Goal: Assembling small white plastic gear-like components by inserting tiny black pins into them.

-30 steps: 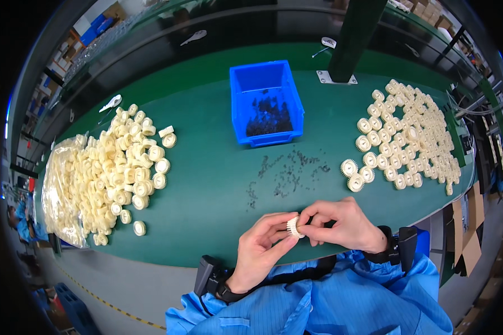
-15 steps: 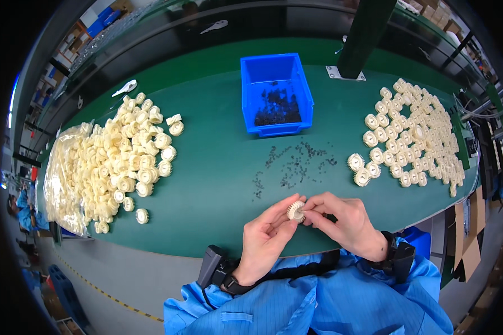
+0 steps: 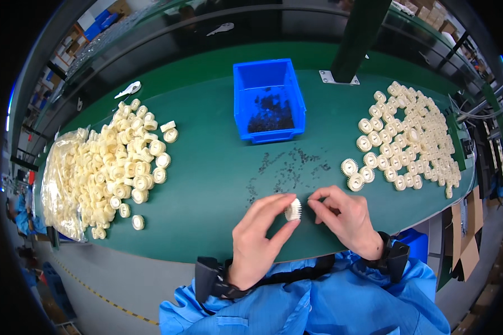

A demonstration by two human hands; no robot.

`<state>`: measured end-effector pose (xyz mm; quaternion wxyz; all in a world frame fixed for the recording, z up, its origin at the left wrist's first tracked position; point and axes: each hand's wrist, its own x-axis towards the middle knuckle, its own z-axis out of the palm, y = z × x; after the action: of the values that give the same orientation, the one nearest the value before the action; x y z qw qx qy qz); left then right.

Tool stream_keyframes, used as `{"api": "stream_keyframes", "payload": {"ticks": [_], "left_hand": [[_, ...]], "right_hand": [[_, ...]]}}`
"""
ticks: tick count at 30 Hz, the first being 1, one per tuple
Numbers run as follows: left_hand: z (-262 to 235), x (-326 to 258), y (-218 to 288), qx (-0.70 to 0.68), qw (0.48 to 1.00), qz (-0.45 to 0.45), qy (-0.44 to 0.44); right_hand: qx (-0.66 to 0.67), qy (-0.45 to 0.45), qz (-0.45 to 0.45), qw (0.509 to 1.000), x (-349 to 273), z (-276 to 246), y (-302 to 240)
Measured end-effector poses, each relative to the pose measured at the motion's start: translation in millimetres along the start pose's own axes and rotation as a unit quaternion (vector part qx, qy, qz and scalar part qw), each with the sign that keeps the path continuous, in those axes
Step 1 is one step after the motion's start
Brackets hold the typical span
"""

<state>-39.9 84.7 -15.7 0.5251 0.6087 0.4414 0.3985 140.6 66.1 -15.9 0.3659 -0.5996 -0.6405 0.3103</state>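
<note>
Head-worn fisheye, steeply downward, close over green table [image 3: 218,178]

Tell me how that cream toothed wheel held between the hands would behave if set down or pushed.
The toothed wheel looks like rigid moulded plastic, so probably stiff and light: the left hand pinches it with fingertips alone. Its round shape suggests it may roll on edge; those in the right-hand pile lie flat, likely stable.
</note>
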Motion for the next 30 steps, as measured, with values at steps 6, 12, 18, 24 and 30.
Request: {"api": "stream_keyframes", "payload": {"ticks": [6, 12, 18, 24, 30], "left_hand": [[12.9, 11.5, -13.0, 0.400, 0.872, 0.279, -0.040], [-1.3, 14.1, -8.7, 0.343, 0.891, 0.289, 0.077], [-12.3, -0.1, 2.1, 0.063, 0.989, 0.088, 0.104], [-15.8, -4.3, -10.3, -0.232, 0.968, -0.038, 0.084], [-16.9, -7.9, -13.1, -0.284, 0.956, -0.052, 0.049]], "right_hand": [[-0.213, 0.091, -0.145, 0.962, 13.5, -3.9, 24.2], [-0.266, 0.046, -0.213, 0.939, 20.7, -6.4, 19.4], [-0.398, -0.038, -0.243, 0.884, 26.1, -6.2, 6.1], [-0.377, 0.020, -0.243, 0.893, 22.9, 1.3, 23.7], [-0.087, 0.009, -0.111, 0.990, 15.2, 6.3, 3.4]]}}
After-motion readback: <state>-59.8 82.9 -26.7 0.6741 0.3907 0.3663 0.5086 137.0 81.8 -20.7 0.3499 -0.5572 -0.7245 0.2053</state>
